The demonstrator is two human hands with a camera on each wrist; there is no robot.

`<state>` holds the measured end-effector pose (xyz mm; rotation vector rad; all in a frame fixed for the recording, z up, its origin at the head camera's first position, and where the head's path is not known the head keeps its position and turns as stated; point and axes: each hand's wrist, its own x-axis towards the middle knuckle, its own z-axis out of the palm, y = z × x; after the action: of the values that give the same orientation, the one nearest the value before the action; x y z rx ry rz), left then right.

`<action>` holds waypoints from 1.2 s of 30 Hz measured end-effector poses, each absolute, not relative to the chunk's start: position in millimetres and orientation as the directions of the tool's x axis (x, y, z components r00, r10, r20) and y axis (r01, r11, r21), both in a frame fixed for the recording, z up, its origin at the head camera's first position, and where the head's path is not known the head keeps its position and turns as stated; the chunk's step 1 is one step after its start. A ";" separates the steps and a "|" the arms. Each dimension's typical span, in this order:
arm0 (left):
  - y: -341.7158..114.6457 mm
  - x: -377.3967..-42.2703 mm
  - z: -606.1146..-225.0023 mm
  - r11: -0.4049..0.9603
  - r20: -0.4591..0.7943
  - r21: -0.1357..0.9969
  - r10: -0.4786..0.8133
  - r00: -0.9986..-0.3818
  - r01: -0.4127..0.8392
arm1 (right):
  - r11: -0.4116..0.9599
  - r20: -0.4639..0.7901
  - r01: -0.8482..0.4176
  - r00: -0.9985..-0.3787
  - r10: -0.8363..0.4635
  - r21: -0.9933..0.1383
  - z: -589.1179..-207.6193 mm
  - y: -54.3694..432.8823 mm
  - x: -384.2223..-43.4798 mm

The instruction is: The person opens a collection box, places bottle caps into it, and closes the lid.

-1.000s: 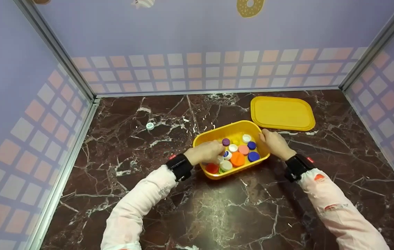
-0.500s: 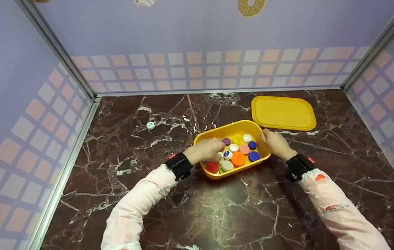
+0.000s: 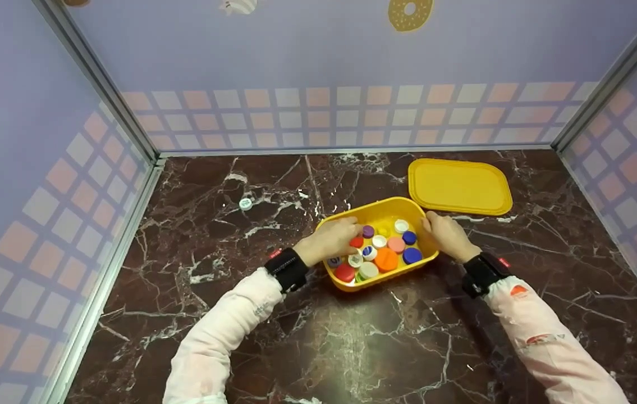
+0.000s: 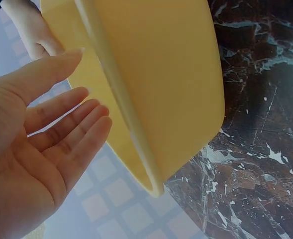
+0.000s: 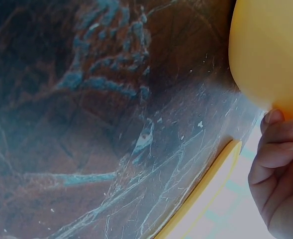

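Observation:
A yellow plastic box (image 3: 374, 205) holds several bottle caps, among them an orange cap (image 3: 386, 260), a purple cap (image 3: 368, 231) and a blue cap (image 3: 412, 256). Over the box's left end hovers my left hand (image 3: 332, 240), its fingers loosely bent and apart. The left wrist view shows no object between thumb and fingers of that left hand (image 4: 47, 134). Just by its fingertips lies a red cap (image 3: 356, 242), partly hidden. My right hand (image 3: 448, 235) grips the box's right end; in the right wrist view its curled fingers (image 5: 278, 149) touch the outer wall.
Behind the box, to the right, a yellow lid (image 3: 459, 187) lies flat on the dark marble tabletop (image 3: 397, 348). A single white cap (image 3: 246, 204) lies on the table at the left. Patterned walls (image 3: 318, 112) enclose the back and both sides.
My left hand has loosened and its fingers have spread slightly, uncovering the red cap and more caps beneath. The right hand stays on the box, which keeps its place.

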<state>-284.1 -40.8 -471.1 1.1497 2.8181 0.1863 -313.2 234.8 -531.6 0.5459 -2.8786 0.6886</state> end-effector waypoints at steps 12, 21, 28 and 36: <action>-70.5 -302.6 -471.8 0.754 0.367 0.190 0.539 -0.758 0.628 | 0.840 0.189 -0.363 -0.931 -0.311 -0.404 -531.6 234.6 -313.9; -115.0 -321.2 -482.4 0.867 0.411 0.279 0.281 -0.867 0.413 | 0.844 0.187 -0.355 -0.934 -0.304 -0.402 -531.6 234.4 -313.6; -153.1 -335.5 -499.3 0.916 0.364 0.305 0.140 -0.921 0.260 | 0.843 0.173 -0.339 -0.940 -0.293 -0.418 -531.9 236.7 -311.5; -198.6 -342.4 -521.6 0.944 0.225 0.328 -0.034 -0.974 0.043 | 0.840 0.164 -0.336 -0.942 -0.293 -0.427 -529.9 234.9 -313.0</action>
<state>-342.4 -198.6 -521.6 0.0083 3.3229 0.5693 -313.0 234.9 -529.9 0.5011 -2.9243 0.7045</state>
